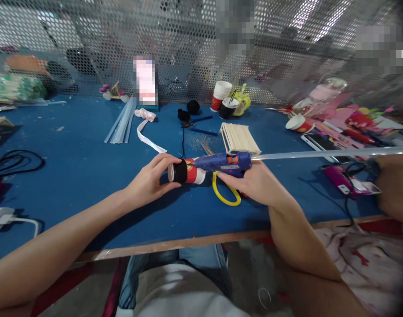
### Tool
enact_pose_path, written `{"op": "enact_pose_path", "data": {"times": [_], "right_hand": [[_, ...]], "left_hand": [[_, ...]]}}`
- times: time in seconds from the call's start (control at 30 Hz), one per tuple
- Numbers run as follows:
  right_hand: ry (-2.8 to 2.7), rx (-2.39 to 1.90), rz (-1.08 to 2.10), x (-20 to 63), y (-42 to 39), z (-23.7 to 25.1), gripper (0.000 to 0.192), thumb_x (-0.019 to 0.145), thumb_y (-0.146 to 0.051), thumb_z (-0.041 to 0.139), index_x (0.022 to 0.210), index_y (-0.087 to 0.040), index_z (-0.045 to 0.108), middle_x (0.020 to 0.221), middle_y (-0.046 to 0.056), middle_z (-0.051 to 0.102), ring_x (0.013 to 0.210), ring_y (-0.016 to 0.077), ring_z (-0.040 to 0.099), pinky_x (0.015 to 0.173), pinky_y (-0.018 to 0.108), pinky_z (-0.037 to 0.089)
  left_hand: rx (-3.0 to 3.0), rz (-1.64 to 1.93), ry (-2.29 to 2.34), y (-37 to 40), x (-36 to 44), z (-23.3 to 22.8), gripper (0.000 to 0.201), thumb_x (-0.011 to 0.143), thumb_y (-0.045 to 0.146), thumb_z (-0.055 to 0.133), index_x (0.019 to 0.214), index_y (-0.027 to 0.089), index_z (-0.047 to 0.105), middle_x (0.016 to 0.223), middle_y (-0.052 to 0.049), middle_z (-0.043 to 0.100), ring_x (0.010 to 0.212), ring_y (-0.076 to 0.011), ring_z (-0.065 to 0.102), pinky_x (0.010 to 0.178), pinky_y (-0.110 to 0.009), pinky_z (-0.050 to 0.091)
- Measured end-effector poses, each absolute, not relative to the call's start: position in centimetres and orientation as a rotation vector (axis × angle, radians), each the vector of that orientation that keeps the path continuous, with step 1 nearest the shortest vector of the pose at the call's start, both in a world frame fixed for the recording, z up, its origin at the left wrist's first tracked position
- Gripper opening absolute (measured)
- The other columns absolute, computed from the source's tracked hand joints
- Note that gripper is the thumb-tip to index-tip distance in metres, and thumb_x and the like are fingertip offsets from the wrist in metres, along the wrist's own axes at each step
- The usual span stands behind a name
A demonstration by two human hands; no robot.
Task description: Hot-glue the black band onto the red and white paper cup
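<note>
My left hand (150, 178) grips a small red and white paper cup (194, 173) lying on its side, with black yarn (179, 171) wound around it. My right hand (256, 182) holds a blue hot glue gun (226, 162) with its nozzle pointing left at the cup. A long clear glue stick (330, 154) sticks out of the back of the gun to the right. Yellow-handled scissors (224, 196) lie on the blue table (89, 167) just under the gun.
A bundle of wooden sticks (238, 137) lies behind the gun. Clear glue sticks (122, 121), a white ribbon (147, 132), black pompoms (188, 110) and paper cups (223, 99) sit farther back. Craft clutter and a phone (320, 143) are at right. Another person's arm (394, 189) is at far right.
</note>
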State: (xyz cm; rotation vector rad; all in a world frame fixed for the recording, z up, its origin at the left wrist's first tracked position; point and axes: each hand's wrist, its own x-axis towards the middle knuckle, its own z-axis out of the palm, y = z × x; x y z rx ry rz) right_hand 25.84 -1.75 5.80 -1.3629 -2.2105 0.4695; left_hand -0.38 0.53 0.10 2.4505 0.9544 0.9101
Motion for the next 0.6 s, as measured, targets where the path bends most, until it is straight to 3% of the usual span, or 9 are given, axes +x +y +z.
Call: {"op": "enact_pose_path", "data": {"times": [0.17, 0.33, 0.6], "right_hand": [[-2.252, -1.394, 0.351, 26.1, -1.9, 5.2, 0.019, 0.077, -0.035, 0.055, 0.065, -0.022, 0.054, 0.056, -0.001, 0.053, 0.055, 0.0144, 0.048, 0.055, 0.029, 0.039], [-2.389, -1.302, 0.236, 26.6, -2.0, 4.7, 0.018, 0.079, -0.033, 0.051, 0.066, -0.022, 0.058, 0.051, 0.000, 0.047, 0.050, 0.0149, 0.043, 0.050, 0.030, 0.032], [-2.397, -1.341, 0.223, 26.6, -2.2, 4.6, 0.022, 0.079, -0.037, 0.051, 0.066, -0.022, 0.059, 0.052, 0.001, 0.049, 0.049, 0.0140, 0.041, 0.049, 0.030, 0.028]], "left_hand": [[2.406, 0.915, 0.968, 0.7, -0.4, 0.0, 0.047, 0.079, 0.031, 0.062, 0.120, 0.020, 0.043, 0.116, -0.011, 0.050, 0.108, -0.0238, 0.052, 0.090, -0.042, 0.050], [2.342, 0.922, 0.991, 0.8, -0.4, 0.0, 0.048, 0.077, 0.033, 0.064, 0.119, 0.019, 0.046, 0.113, -0.011, 0.052, 0.099, -0.0217, 0.056, 0.083, -0.039, 0.053], [2.282, 0.920, 1.017, 0.8, -0.4, 0.2, 0.048, 0.077, 0.035, 0.064, 0.119, 0.019, 0.047, 0.115, -0.010, 0.052, 0.099, -0.0209, 0.057, 0.084, -0.037, 0.053]]}}
